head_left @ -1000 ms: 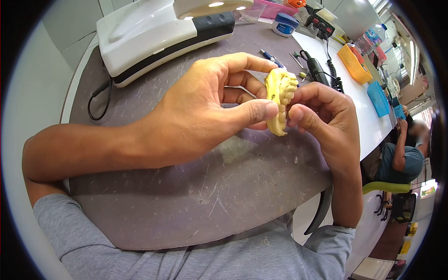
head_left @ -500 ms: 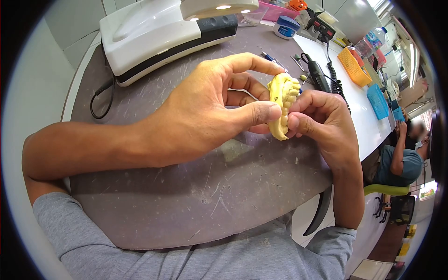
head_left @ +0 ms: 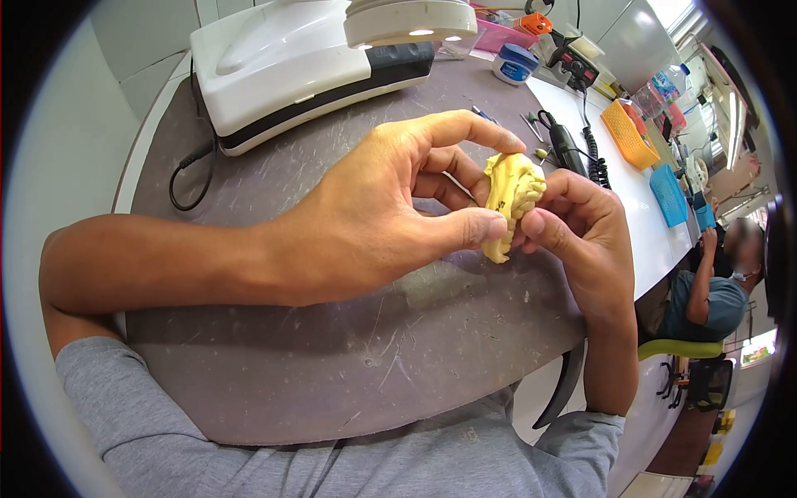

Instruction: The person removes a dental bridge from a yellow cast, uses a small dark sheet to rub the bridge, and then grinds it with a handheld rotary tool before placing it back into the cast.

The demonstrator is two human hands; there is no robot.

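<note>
A yellow dental cast (head_left: 506, 195) with a row of moulded teeth is held above the grey work mat. My left hand (head_left: 378, 207) grips it from the left, thumb on the near face and fingertips at its upper edge and behind. On the toothed side, the bent fingers and thumb of my right hand (head_left: 581, 228) close against the cast's right edge. Whether a smaller piece sits between those right fingertips is hidden. Small dark marks show on the cast's smooth face.
A white lamp unit (head_left: 282, 75) stands at the back left. Behind my hands lie a black handpiece (head_left: 563, 143) with a coiled cord and thin tools. A blue-lidded jar (head_left: 515, 65), an orange basket (head_left: 629, 134) and a blue basket (head_left: 668, 195) sit farther back. Another person (head_left: 706, 299) sits at right.
The cast has turned, showing more of its smooth face and its teeth at a steeper angle. Both hands have shifted slightly with it, and the whole view has moved a little.
</note>
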